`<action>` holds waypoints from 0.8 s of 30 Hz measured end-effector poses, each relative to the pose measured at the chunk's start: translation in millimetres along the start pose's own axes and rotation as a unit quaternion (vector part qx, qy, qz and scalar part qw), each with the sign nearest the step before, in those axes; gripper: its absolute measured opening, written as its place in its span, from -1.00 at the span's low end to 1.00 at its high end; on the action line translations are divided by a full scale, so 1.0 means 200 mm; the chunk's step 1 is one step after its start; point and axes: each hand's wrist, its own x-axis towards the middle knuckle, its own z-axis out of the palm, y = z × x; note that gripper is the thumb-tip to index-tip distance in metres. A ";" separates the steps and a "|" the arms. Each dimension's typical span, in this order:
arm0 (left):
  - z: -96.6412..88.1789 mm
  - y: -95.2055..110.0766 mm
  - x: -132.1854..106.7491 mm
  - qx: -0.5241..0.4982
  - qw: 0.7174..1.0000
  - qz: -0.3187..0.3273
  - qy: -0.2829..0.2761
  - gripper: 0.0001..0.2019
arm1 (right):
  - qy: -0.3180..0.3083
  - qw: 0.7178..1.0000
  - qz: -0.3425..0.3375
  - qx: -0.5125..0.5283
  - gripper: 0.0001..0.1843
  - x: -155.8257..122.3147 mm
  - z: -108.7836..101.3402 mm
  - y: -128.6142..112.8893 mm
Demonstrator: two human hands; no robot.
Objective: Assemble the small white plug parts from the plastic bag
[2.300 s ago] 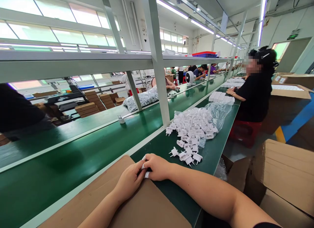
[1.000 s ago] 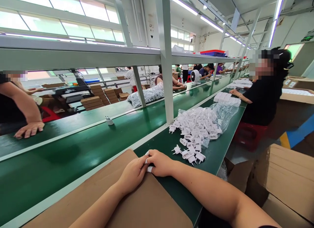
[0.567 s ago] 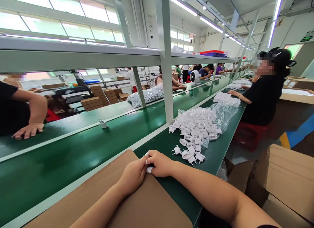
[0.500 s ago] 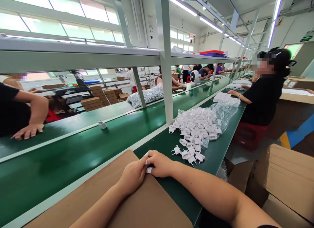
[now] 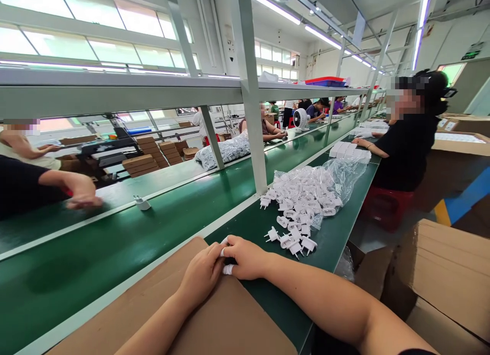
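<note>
My left hand (image 5: pixel 201 274) rests on a brown cardboard sheet or box top (image 5: pixel 233 319), its fingers curled toward my right. My right hand (image 5: pixel 247 258) meets it at the cardboard's far corner, fingers bent, with white wraps on the fingertips. The fingers of both hands touch or nearly touch; whatever lies between them, if anything, is hidden. Just beyond my right hand, loose white two-pin plug adapters (image 5: pixel 294 241) lie on the green table. Behind them more adapters spill from a clear plastic bag (image 5: pixel 346 179).
A white plug (image 5: pixel 142 203) stands on the green belt (image 5: pixel 184 212). A metal post (image 5: pixel 252 100) rises beside the adapters. At left, a co-worker's hand (image 5: pixel 84 198) is over the far side. Another person (image 5: pixel 409 135) sits at right, near cardboard boxes (image 5: pixel 451 273).
The plug on the belt has shifted left. The co-worker's hand at left has lifted and moved right, now blurred. My view has shifted slightly; my hands keep their pose.
</note>
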 end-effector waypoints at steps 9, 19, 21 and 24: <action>-0.02 0.01 0.00 -0.003 0.998 0.066 0.016 -0.84 | -0.011 0.999 0.003 -0.050 -0.81 -0.01 -0.01 -0.02; 0.04 -0.05 -0.02 0.123 0.991 0.054 0.010 -0.75 | -0.048 0.995 -0.014 -0.089 -0.85 -0.01 0.01 -0.03; 0.03 -0.04 -0.02 0.141 0.985 0.088 0.048 -0.73 | -0.053 0.995 -0.021 -0.087 -0.85 -0.01 0.00 -0.05; 0.01 -0.02 -0.02 0.158 0.975 0.133 0.084 -0.73 | -0.047 0.995 -0.037 -0.080 -0.87 -0.01 0.00 -0.06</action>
